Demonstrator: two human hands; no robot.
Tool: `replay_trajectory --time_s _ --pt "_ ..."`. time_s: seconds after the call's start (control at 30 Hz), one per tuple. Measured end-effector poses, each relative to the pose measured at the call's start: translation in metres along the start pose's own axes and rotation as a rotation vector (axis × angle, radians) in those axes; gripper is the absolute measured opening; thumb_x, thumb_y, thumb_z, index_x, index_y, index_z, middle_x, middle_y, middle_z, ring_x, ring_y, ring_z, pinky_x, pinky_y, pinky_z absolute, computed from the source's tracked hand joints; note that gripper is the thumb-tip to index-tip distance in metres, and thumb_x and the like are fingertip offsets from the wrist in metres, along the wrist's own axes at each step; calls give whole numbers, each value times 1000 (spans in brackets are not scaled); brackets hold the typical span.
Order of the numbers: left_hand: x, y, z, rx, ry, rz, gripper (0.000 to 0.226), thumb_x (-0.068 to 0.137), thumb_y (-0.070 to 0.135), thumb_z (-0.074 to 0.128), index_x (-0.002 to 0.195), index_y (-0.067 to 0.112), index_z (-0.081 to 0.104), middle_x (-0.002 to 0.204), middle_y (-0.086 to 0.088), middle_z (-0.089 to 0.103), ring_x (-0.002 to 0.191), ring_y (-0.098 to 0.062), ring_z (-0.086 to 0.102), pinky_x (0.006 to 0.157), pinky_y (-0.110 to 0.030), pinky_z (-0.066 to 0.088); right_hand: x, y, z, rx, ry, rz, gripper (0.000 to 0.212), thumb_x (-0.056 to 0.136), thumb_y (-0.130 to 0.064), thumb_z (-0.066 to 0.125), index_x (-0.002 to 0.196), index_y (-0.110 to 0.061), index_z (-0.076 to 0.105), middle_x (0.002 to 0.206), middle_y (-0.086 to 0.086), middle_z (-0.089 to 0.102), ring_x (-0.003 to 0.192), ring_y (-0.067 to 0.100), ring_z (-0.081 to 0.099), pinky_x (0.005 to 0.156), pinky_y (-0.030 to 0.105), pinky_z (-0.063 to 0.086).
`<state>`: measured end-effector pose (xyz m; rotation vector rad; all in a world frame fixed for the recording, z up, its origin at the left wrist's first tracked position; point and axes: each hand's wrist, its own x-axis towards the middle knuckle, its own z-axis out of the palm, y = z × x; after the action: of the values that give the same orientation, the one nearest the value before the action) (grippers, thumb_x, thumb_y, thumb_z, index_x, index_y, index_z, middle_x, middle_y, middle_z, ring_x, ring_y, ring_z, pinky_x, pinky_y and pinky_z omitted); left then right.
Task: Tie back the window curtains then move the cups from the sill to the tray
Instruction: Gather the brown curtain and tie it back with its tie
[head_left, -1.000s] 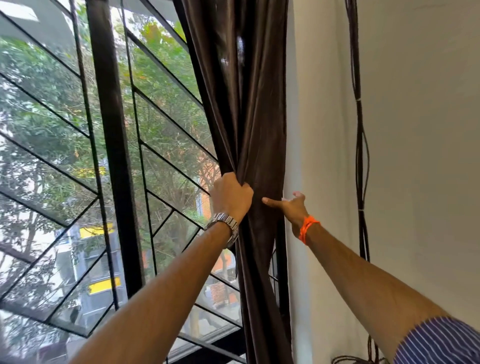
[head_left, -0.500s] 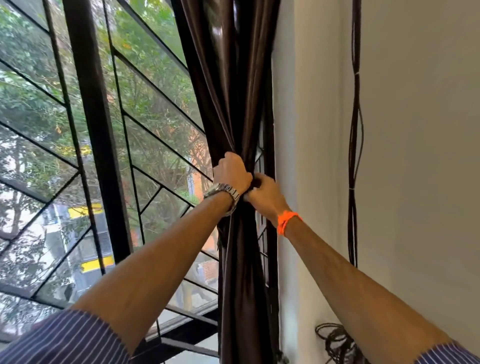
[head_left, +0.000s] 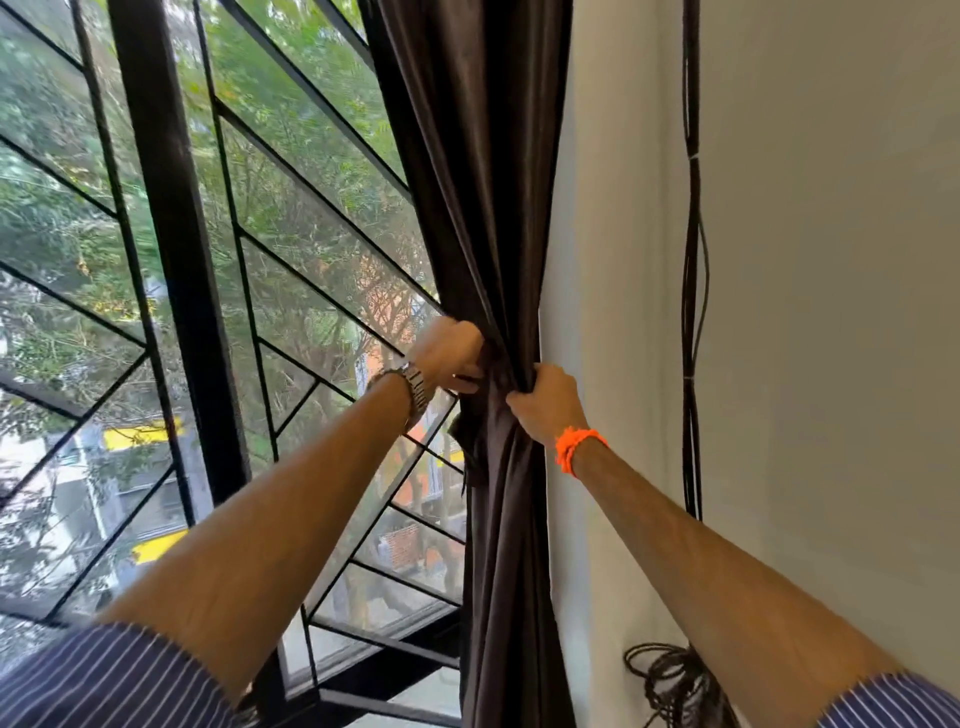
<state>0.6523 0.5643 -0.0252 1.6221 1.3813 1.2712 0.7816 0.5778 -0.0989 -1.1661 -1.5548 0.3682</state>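
A dark brown curtain (head_left: 483, 171) hangs bunched at the right edge of the window, against the wall corner. My left hand (head_left: 451, 354), with a metal watch on its wrist, grips the gathered fabric from the left. Just to its right, my right hand (head_left: 545, 400), with an orange band on its wrist, clenches the same bunch from the right. The cloth is pinched narrow between the two hands and falls loose below them. No cups, sill top or tray are in view.
A black window frame (head_left: 166, 218) with diagonal bars fills the left, trees and buildings behind the glass. A pale wall (head_left: 831, 312) is at the right, with black cables (head_left: 693, 260) running down it to a coil (head_left: 670, 680) near the floor.
My right hand came from open beside the curtain to clenched on the fabric. Both hands then gathered the curtain into a tight bunch and shifted it toward the wall.
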Motion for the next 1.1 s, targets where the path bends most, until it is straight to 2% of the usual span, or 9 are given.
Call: replay_trajectory --time_s 0.13,0.23,0.4,0.5,0.67,0.8,0.87,0.93,1.1 --pt "12 -53 -21 359 209 -43 25 85 7 47 76 -1 69 80 -17 73 67 -32 68 71 -49 60 1 0 1 6 -11 37 20 81 -6 62 98 2 69 93 19 71 84 34 67 62 25 43" --pt "12 -94 -25 538 137 -154 17 87 2 49 78 -6 61 88 -23 71 75 -37 69 72 -53 58 -1 -1 0 26 -26 58 21 82 -7 61 100 1 68 95 16 70 85 30 66 65 24 44" --pt "5 -131 -20 224 -84 -328 26 92 -3 37 103 -3 61 79 -15 70 64 -31 66 61 -49 59 -4 -2 -4 46 -27 61 20 83 -7 61 100 -1 70 88 7 67 83 24 65 69 23 46" --pt "1 -136 -16 99 -124 -273 30 89 -2 51 117 9 54 83 -10 70 70 -25 70 54 -42 60 -3 0 -5 47 -21 58 17 84 -7 61 97 -4 71 77 -3 61 75 17 59 66 20 46" --pt "-3 -142 -8 -76 -241 -237 46 81 4 67 118 24 49 90 -10 72 82 -27 72 65 -47 59 -3 8 -7 61 -2 82 20 83 -15 64 100 -6 72 78 -1 63 74 16 60 70 21 47" --pt "-3 -145 -5 -165 -40 -114 47 76 -12 55 114 14 48 80 -9 73 63 -22 69 56 -40 57 -3 17 -9 109 16 110 12 85 -18 63 92 -13 70 69 -11 58 63 7 56 58 9 43" --pt "-3 -145 -7 -13 157 -9 37 74 -14 53 103 10 55 82 -12 72 62 -23 69 57 -42 59 -4 17 -9 137 15 104 4 85 -18 63 80 -18 63 66 -14 57 59 -1 54 44 0 37" --pt "-5 -144 -15 415 284 132 22 74 -2 67 89 15 68 84 -9 73 70 -24 70 64 -37 58 -6 16 -9 172 9 109 14 85 -18 62 71 -22 59 66 -13 57 60 -2 54 42 1 38" --pt "-21 -121 -20 1233 435 192 6 81 27 71 80 22 72 80 -3 71 76 -27 67 76 -37 50 -13 15 4 416 -60 233 18 87 -16 60 69 -19 58 72 -2 64 68 10 62 59 20 52"
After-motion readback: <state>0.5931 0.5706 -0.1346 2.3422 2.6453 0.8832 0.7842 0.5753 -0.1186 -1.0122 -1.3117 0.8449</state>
